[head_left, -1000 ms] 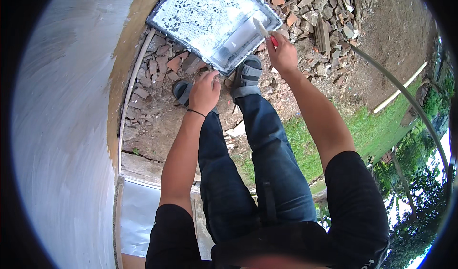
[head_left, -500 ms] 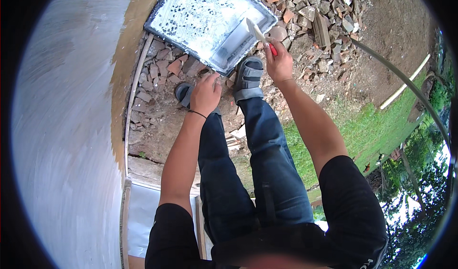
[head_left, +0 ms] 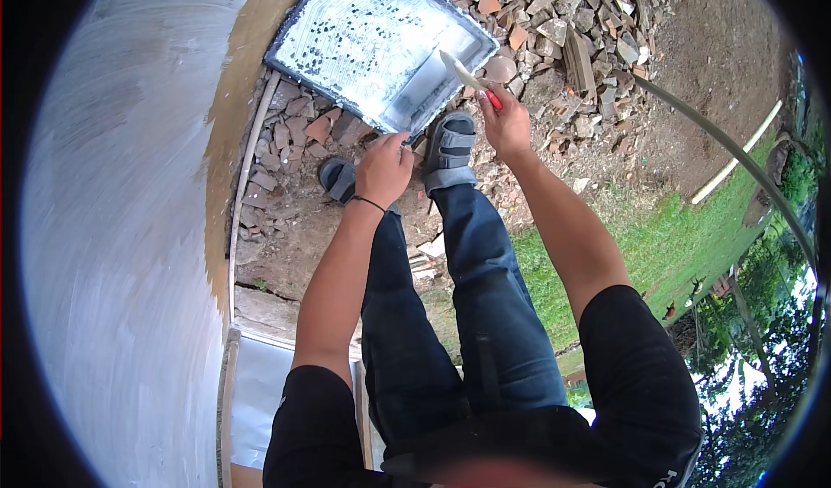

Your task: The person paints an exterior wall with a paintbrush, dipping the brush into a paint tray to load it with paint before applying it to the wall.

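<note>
A paint tray (head_left: 363,112) with dark, paint-smeared edges lies on the rubble ahead of my feet. White paint coats its ribbed slope, which is dotted with dark specks, and a greyish pool (head_left: 424,86) lies at its near right end. My left hand (head_left: 385,168) is closed on the tray's near corner, with the fingertips partly hidden. In my right hand (head_left: 506,125) is a paintbrush (head_left: 463,71) with a red handle; its pale bristle end points up and left, over the tray's right edge.
On the left stands a wall (head_left: 130,211) streaked with whitish paint, with a bare brown strip (head_left: 227,133) along its base. Broken tiles and stones (head_left: 571,21) surround the tray. My sandalled foot (head_left: 452,146) is close to the tray. Grass (head_left: 606,237) lies at right, beside a curved pole (head_left: 723,133).
My left hand has moved slightly up and right and closed on the tray's corner. The brush in my right hand has shifted a little left and down.
</note>
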The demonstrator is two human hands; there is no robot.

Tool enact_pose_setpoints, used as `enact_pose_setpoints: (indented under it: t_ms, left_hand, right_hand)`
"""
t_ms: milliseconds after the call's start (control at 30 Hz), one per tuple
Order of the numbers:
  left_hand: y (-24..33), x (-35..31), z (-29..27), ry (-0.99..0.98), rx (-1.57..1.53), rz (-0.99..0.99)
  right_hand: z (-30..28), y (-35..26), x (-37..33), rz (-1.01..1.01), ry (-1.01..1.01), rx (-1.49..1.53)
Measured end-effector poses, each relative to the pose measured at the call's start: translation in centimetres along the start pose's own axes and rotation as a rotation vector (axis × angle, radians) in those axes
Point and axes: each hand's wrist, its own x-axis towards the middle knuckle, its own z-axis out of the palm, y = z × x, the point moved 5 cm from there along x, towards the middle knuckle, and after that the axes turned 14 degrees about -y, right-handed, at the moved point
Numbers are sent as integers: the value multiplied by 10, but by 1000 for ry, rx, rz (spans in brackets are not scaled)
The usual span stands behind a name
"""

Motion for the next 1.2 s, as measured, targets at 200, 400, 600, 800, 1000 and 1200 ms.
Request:
enact_pose_setpoints:
  t_ms: [200, 400, 600, 800, 1000, 1200]
  left_hand:
    - [1, -2, 2, -4, -22, 3]
    - [-1, -8, -1, 4, -30, 6]
    - [-3, -9, -1, 16, -30, -7]
    - [3, -14, 4, 14, -8, -30]
    - [4, -20, 5, 14, -41, 17]
    - [16, -33, -14, 16, -52, -3]
  right_hand:
    - [-3, 2, -2, -64, 38, -6]
    - [-1, 0, -2, -52, 41, 35]
    - [2, 4, -2, 12, 82, 61]
    - [-5, -1, -10, -50, 100, 91]
    - [-13, -12, -25, -194, 209, -20]
    - [-21, -16, -28, -111, 143, -31]
